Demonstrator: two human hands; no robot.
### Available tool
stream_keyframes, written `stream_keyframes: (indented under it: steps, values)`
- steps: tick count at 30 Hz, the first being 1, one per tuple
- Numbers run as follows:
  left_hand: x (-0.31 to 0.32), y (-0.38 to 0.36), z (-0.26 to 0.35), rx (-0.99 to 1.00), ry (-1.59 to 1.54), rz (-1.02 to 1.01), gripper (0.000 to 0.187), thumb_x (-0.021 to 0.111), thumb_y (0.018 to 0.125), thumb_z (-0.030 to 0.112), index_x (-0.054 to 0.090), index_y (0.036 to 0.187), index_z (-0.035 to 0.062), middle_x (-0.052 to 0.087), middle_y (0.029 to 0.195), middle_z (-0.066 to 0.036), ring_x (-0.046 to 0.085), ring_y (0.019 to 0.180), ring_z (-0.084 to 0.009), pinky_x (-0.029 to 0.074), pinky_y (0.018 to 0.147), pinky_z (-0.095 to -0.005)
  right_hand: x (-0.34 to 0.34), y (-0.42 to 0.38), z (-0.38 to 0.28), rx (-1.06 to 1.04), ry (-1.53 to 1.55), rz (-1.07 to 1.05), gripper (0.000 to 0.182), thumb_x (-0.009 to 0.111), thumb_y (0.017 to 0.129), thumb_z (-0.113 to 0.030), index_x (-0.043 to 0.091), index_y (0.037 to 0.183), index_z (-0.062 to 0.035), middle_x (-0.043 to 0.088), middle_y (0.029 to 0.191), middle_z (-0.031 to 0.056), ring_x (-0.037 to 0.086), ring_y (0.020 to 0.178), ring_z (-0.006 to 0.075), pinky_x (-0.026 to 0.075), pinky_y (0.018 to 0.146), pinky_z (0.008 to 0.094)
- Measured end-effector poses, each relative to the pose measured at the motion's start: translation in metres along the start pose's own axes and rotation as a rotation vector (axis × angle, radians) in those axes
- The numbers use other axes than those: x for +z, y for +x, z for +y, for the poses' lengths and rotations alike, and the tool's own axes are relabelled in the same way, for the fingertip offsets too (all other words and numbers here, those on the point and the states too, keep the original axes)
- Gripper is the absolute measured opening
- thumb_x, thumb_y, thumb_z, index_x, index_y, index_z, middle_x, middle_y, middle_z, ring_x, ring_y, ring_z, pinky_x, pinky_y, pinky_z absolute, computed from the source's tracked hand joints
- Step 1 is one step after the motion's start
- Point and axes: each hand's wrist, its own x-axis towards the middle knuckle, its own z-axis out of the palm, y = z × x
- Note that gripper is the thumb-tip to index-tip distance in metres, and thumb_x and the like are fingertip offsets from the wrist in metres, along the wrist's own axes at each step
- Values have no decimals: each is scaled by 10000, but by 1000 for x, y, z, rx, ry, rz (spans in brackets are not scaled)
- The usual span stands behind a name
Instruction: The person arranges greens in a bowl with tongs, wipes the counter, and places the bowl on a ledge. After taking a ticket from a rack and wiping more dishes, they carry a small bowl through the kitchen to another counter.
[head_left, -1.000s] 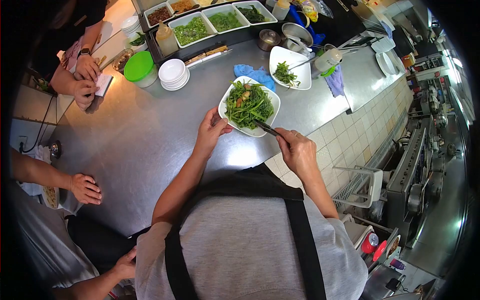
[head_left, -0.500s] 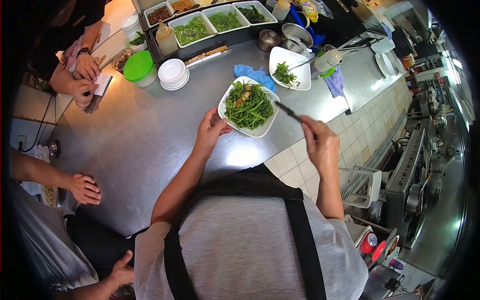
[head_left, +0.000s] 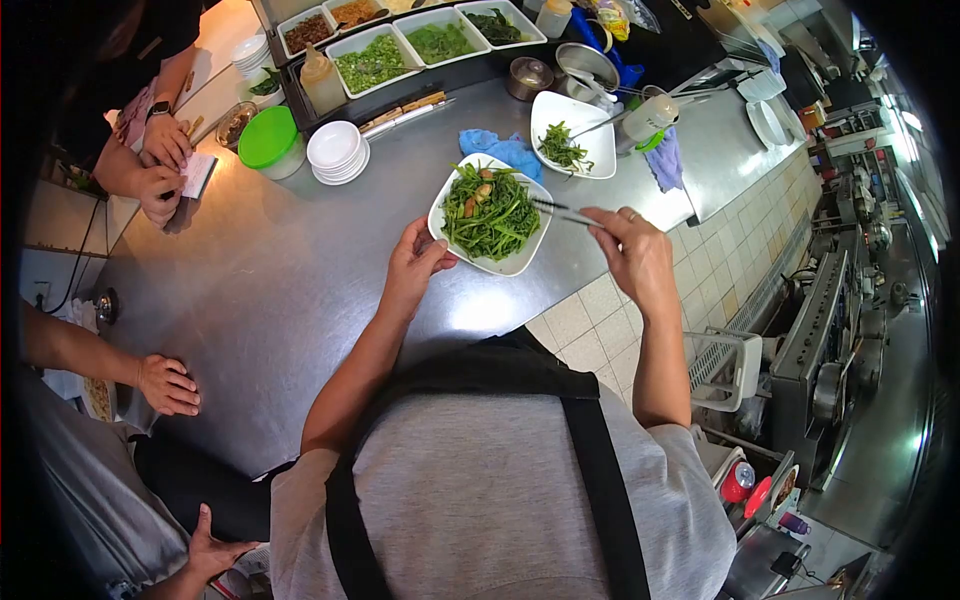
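Note:
A white squarish dish (head_left: 437,226) heaped with cooked leafy greens (head_left: 490,225) and a few brown pieces sits at the counter's front edge. My left hand (head_left: 412,262) grips its left rim, thumb near the top and fingers around the side. In my right hand (head_left: 635,255) is a pair of slim metal tongs (head_left: 570,212), their dark tips at the right side of the greens. Just behind the dish lies a crumpled blue cloth (head_left: 503,150). Another white dish (head_left: 600,150), with a smaller bunch of greens, stands farther back to the right.
Stacked small white saucers (head_left: 338,150) and a green-lidded tub (head_left: 270,138) stand left on the steel counter (head_left: 250,270). Trays of chopped greens (head_left: 375,62) line the back. One person's hands (head_left: 165,165) hold a notepad; another person's hand (head_left: 168,385) rests on the counter.
The tongs have swung from pointing up-left to nearly level, with their tips lower by the greens. My left hand keeps hold of the dish. At lower left, another person's hand has turned and opened.

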Motion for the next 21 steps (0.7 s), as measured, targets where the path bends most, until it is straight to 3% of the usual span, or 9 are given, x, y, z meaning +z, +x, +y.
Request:
stream_keyframes:
  steps: [10,13,21]
  values:
    - [-1,1,-1,-6,-19,1,471,537,918,67,377,1356,0,556,1157,-120,627,844,-155,544,751,-272,49,-13,9,31,92,6,176,626,850,-177,669,1019,-152,619,752,80,628,682,299,508,606,397]
    - [-1,0,-1,-15,-20,1,473,539,917,68,379,1357,1,559,1156,-118,628,845,-154,543,752,-270,40,-16,-4,-27,63,-91,186,629,845,-171,664,1025,-140,609,737,82,625,665,290,506,589,399]
    - [0,-1,0,-5,-5,1,464,549,910,102,402,1343,18,569,1084,-94,611,871,-151,532,788,-286,2,4,-31,-57,73,-8,175,640,842,-137,679,1011,-122,602,724,84,607,613,258,489,571,373]
